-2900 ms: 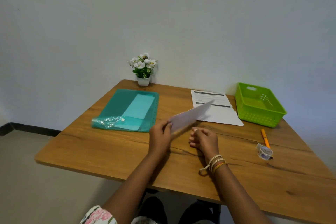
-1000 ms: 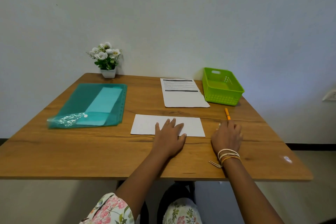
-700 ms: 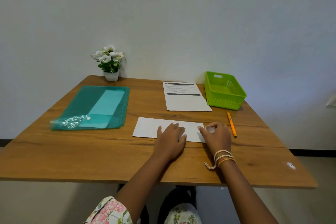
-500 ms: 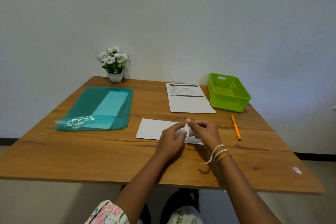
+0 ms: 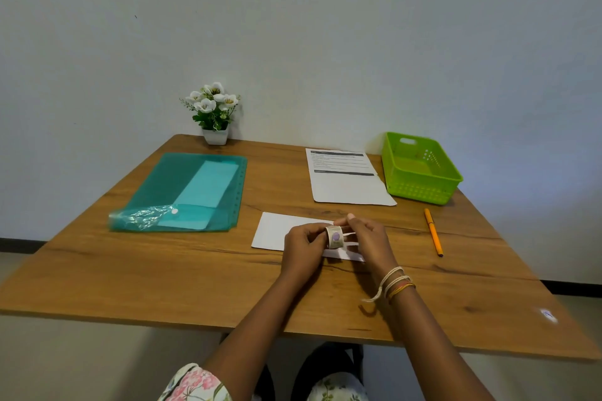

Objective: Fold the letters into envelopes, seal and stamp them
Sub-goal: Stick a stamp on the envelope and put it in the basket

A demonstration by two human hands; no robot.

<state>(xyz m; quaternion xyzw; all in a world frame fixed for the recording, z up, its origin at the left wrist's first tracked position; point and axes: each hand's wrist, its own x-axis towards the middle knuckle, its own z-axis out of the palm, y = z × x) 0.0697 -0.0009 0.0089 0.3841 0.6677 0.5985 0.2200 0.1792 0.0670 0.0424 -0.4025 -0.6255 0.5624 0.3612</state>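
Both hands were up over the white envelope [image 5: 277, 231], which lay flat on the wooden table [image 5: 195, 273] right in front of the person, probably so the stamp could go straight down onto it. The left hand [image 5: 304, 242] had its fingers curled round the little roll of stamps [image 5: 334, 236], and the right hand [image 5: 366, 237] pinched at its loose end, I think to peel one off, though that bit was too small to really tell. The next letter [image 5: 348, 179] waited further back beside the green basket [image 5: 420, 169], with the orange pen [image 5: 433, 231] off to the right, out of the way. The teal folder [image 5: 192, 192] sat left.
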